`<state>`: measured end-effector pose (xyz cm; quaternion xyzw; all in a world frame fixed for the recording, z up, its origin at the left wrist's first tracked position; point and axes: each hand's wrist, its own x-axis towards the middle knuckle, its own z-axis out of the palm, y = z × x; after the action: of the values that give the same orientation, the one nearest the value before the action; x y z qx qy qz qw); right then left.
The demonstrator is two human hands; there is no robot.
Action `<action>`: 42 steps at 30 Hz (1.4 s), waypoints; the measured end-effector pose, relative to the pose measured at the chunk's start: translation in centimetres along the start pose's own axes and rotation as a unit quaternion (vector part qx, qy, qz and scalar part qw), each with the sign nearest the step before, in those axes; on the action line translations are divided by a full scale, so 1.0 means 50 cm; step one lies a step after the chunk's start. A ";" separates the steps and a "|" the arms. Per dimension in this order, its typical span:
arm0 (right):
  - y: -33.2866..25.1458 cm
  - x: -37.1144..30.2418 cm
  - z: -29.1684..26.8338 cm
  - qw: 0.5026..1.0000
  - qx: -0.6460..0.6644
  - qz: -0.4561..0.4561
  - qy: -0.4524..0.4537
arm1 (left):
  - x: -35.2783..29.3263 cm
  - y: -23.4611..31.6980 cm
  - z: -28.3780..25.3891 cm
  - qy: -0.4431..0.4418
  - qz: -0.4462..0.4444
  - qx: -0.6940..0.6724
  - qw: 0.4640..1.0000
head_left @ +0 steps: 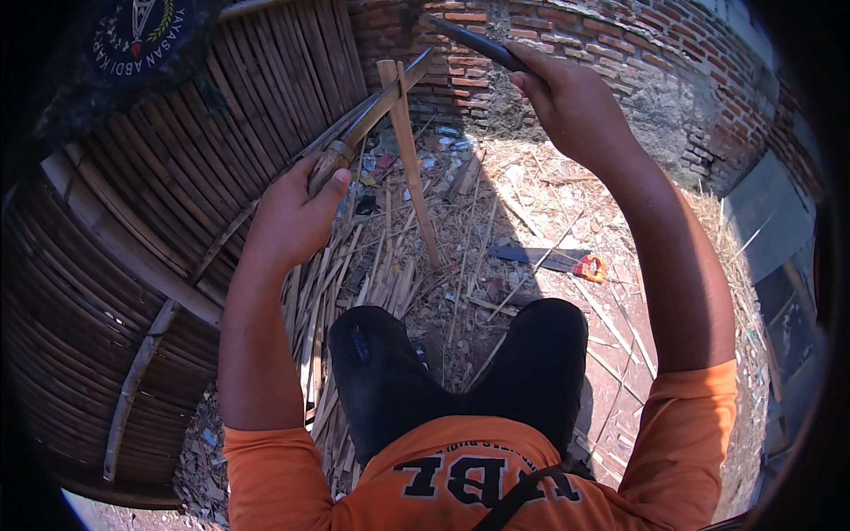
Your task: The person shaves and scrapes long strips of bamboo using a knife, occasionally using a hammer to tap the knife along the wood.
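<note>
My left hand (297, 208) is closed around the wooden handle of a machete (376, 115), its blade slanting up and to the right. The blade crosses the top of an upright bamboo piece (412, 168), where it appears to sit in a split between two parts. Raised to the right of the blade, my right hand (567, 97) grips a dark rod (478, 42), which points up and left. The rod is apart from the blade. The bamboo's lower end is down near the ground in front of my knees.
A handsaw (549, 259) with an orange handle lies on the ground to the right. Bamboo strips (323, 301) are piled by my left leg. A bamboo slat wall (168, 168) stands on the left, a brick wall (611, 53) ahead. Shavings and litter cover the ground (540, 195).
</note>
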<state>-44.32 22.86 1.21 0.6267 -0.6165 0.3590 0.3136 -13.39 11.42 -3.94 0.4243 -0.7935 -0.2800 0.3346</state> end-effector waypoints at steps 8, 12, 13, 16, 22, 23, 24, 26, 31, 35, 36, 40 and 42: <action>0.012 -0.001 0.002 0.999 0.013 0.027 0.036 | 0.001 -0.015 0.016 -0.002 -0.017 0.024 1.000; 0.009 -0.040 0.035 0.993 -0.090 0.008 -0.082 | 0.004 -0.011 0.018 -0.020 -0.031 0.049 0.998; 0.013 -0.035 0.030 0.994 -0.090 -0.021 -0.051 | 0.002 -0.006 0.016 -0.019 -0.038 0.050 0.998; 0.011 -0.010 0.010 0.999 -0.037 -0.004 0.015 | -0.004 0.000 0.018 -0.015 -0.052 0.044 0.998; -0.005 -0.033 0.054 0.986 -0.077 0.061 -0.133 | -0.001 -0.015 0.026 -0.008 -0.055 0.044 0.997; 0.002 -0.032 0.051 0.993 -0.070 0.024 -0.095 | -0.001 -0.024 0.028 -0.012 -0.043 0.045 0.998; 0.001 -0.028 0.045 0.996 -0.065 -0.014 -0.059 | 0.000 -0.035 0.030 -0.017 -0.033 0.043 0.998; -0.007 -0.013 0.024 0.998 -0.010 0.049 -0.032 | 0.007 -0.054 0.033 -0.006 -0.014 0.053 0.998; 0.009 -0.050 0.061 0.996 0.019 0.064 -0.060 | 0.018 -0.078 0.054 -0.003 0.001 0.055 0.998; 0.004 -0.049 0.062 0.994 -0.022 0.057 -0.089 | 0.022 -0.094 0.059 -0.002 0.008 0.089 0.996; -0.005 -0.043 0.045 0.995 -0.003 0.072 -0.072 | 0.019 -0.097 0.065 -0.001 0.006 0.089 0.996; -0.006 -0.054 0.063 0.990 0.073 0.117 -0.006 | 0.023 -0.093 0.078 0.003 -0.003 0.074 0.997; 0.009 -0.083 0.097 0.991 -0.006 0.067 -0.118 | 0.025 -0.097 0.083 -0.003 -0.003 0.081 0.997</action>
<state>-44.40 21.05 -4.94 0.6203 -0.6919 0.2987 0.2175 -14.75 8.68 -9.67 0.4519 -0.8131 -0.2169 0.2961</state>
